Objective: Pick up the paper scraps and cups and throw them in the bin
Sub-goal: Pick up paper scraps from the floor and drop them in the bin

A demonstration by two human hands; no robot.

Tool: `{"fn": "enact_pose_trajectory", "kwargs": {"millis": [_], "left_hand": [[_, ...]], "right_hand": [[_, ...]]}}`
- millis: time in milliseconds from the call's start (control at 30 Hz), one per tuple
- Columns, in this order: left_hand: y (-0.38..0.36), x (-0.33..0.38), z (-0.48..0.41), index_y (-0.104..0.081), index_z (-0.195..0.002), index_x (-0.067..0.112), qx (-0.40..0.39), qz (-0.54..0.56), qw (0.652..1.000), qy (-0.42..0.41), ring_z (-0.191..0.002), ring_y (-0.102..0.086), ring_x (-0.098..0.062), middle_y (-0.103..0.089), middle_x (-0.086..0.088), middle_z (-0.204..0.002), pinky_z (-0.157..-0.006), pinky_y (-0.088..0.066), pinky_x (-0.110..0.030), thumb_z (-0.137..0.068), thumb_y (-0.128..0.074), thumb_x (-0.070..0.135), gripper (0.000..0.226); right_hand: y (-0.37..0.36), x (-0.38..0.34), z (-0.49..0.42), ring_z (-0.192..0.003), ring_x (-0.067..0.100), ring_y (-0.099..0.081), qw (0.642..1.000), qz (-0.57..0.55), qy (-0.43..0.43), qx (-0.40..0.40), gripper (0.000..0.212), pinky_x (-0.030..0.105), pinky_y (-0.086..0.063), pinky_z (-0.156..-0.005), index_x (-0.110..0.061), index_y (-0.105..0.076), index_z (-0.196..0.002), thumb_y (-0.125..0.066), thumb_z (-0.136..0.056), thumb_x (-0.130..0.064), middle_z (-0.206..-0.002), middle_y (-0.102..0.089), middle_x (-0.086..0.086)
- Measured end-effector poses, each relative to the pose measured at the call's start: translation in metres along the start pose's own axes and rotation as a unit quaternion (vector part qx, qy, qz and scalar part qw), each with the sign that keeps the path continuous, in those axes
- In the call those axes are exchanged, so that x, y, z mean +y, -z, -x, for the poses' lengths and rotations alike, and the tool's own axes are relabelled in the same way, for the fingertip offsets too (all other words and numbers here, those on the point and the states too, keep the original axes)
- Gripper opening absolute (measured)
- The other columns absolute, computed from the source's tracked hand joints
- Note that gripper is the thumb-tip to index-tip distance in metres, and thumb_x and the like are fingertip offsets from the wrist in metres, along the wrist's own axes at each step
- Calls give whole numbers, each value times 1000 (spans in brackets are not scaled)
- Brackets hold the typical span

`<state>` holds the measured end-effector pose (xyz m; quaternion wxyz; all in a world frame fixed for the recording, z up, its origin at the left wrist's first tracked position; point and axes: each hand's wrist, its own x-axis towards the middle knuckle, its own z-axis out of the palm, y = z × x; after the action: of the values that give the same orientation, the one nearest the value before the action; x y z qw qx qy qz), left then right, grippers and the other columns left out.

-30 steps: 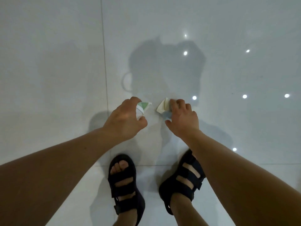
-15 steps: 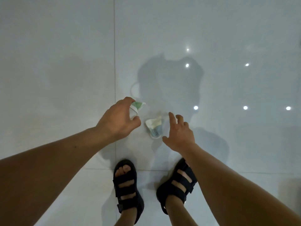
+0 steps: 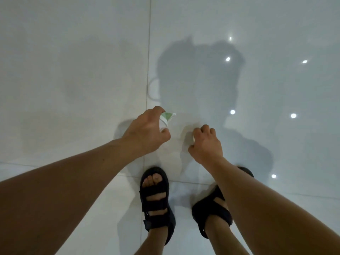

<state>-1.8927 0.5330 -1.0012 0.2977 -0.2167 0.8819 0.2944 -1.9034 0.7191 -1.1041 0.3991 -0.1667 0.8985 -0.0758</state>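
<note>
Looking straight down here, both arms reaching low over a glossy pale tiled floor (image 3: 73, 70). The left hand (image 3: 147, 131) is on the job: its fingers (image 3: 156, 110) curl over the top and the thumb closes in from below, pinching a crumpled paper cup (image 3: 167, 117), white with a green patch. That cup pokes out from the hand toward the right, its squashed rim pointing away from the palm, just right of the grout line (image 3: 148, 70) that runs up the floor.

Over to the right hand (image 3: 207, 144), and it is knuckles up, fingers (image 3: 205, 128) clenched down and tucked under. Only a thin white piece (image 3: 193, 138) peeks out at the hand's left edge, between thumb and forefinger, and the hand is closed around it. The rest is hidden under the palm, so I cannot tell whether it is a cup or a scrap, nor whether it is off the floor or pressed against it. The two hands sit near each other with a bare strip of tile between them.

Below, two feet in black strapped sandals: the left sandal (image 3: 156, 203) sits square on a tile joint, the right sandal (image 3: 211, 212) is partly behind the right forearm. The person's shadow (image 3: 198, 80) spreads over the tiles ahead, dotted with bright light reflections (image 3: 232, 112).
</note>
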Motion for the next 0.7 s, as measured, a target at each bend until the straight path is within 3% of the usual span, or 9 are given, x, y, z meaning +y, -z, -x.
{"fn": "enact_pose_trajectory", "kwargs": {"millis": [267, 500, 700], "left_hand": [[118, 100, 29, -44, -118, 21, 35, -28, 998, -38, -88, -55, -26, -55, -2, -107, -68, -37, -30, -84, -59, 35, 40], [287, 233, 120, -43, -118, 23, 40, -34, 997, -53, -87, -54, -22, -54, 0, -109, -69, -40, -28, -85, -57, 35, 38], [439, 335, 184, -45, -119, 19, 123, 6, 989, -86, -90, -52, -25, -52, -4, -107, -69, -38, -30, -83, -60, 31, 40]], "right_hand": [[188, -6, 58, -101, 20, -47, 992, -82, 16, 91, 35, 28, -37, -69, -17, -53, -112, -62, -87, -38, -108, -50, 1], [424, -39, 172, -100, 19, -51, 987, -82, 52, 128, 38, 27, -42, -73, -20, -53, -114, -64, -85, -43, -108, -54, -1], [615, -79, 250, -99, 22, -54, 981, -38, 62, 182, 36, 30, -43, -73, -21, -55, -109, -66, -82, -42, -107, -55, -1]]}}
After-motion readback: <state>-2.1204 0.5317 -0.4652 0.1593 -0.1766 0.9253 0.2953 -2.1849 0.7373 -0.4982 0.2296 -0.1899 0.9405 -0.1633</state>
